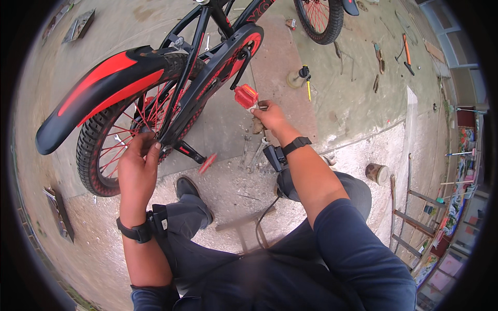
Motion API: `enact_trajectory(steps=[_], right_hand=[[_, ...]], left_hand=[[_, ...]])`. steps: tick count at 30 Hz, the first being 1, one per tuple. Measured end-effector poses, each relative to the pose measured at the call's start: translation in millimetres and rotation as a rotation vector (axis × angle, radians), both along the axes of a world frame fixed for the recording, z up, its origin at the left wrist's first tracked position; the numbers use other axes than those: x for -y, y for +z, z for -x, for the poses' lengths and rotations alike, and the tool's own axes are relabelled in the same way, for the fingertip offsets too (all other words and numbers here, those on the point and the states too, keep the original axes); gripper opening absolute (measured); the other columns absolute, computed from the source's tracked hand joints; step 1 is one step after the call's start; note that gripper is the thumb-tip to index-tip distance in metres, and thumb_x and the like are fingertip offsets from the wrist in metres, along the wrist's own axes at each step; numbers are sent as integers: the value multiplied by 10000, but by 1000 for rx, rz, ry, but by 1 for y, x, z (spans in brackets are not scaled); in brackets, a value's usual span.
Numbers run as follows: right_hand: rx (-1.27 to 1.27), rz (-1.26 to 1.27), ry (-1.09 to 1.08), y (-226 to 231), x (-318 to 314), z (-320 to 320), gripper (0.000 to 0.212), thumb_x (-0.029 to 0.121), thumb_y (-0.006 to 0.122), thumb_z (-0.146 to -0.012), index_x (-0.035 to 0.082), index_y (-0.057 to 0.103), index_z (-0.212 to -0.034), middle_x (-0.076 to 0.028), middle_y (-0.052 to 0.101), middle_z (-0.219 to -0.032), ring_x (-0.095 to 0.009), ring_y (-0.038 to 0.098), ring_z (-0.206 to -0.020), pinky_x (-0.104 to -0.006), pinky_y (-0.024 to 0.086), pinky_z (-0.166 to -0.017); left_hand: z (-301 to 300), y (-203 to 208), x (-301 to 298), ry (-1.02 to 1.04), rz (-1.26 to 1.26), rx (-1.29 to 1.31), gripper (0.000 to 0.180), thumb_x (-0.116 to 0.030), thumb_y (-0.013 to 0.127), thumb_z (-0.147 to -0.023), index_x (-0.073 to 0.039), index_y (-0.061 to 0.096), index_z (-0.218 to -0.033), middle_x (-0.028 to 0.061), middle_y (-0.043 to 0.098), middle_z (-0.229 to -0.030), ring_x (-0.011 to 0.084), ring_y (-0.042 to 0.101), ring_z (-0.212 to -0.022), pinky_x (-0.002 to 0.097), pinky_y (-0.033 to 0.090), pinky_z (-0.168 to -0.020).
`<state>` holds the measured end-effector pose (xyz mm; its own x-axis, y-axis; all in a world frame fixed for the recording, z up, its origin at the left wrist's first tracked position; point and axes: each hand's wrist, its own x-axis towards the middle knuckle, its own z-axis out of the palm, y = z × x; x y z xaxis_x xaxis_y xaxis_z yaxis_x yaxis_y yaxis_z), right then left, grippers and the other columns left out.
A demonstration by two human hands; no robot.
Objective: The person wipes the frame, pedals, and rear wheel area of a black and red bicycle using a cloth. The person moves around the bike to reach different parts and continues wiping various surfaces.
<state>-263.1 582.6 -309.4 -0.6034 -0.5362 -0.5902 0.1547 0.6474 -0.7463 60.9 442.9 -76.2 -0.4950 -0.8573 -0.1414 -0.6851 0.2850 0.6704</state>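
A black and red bicycle stands in front of me, its rear wheel (92, 150) toward the left under a black and red mudguard (106, 88). My left hand (139, 163) is at the hub, thumb and fingers pinched together; what lies between them is hidden. At the crank's end, my right hand (271, 115) grips the lower edge of a red pedal (246, 96). Between the hands runs the long chain guard (199, 93). Low beside the hub, a black arm (189, 152) with a red end piece (208, 164) sticks out.
The front wheel (319, 20) is at the far side. Several spanners (255, 155) lie near my right knee. A yellow screwdriver (308, 89), an orange-handled tool (407, 50), a can (377, 174) and a ladder-like frame (415, 225) are to the right. A metal tray (59, 215) lies left.
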Motion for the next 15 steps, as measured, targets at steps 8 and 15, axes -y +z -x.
enact_trajectory(steps=[8,15], right_hand=[[10,125,-19,121,-18,49,361,302,742,-952,35,674,-1185,-47,722,-930,-144,659,-719,-305,518,-590],[193,262,282,225,-53,-27,401,310,714,-994,58,612,-1288,-12,714,-1057,-90,669,-913,-265,526,-724]], left_hand=[[9,-1,-16,-127,82,-53,240,-125,705,-929,-4,687,-1136,180,755,-979,323,746,-880,395,577,-784],[31,7,-73,-370,-77,-185,434,-211,768,-882,-19,622,-1242,199,711,-1099,371,718,-926,435,574,-806]])
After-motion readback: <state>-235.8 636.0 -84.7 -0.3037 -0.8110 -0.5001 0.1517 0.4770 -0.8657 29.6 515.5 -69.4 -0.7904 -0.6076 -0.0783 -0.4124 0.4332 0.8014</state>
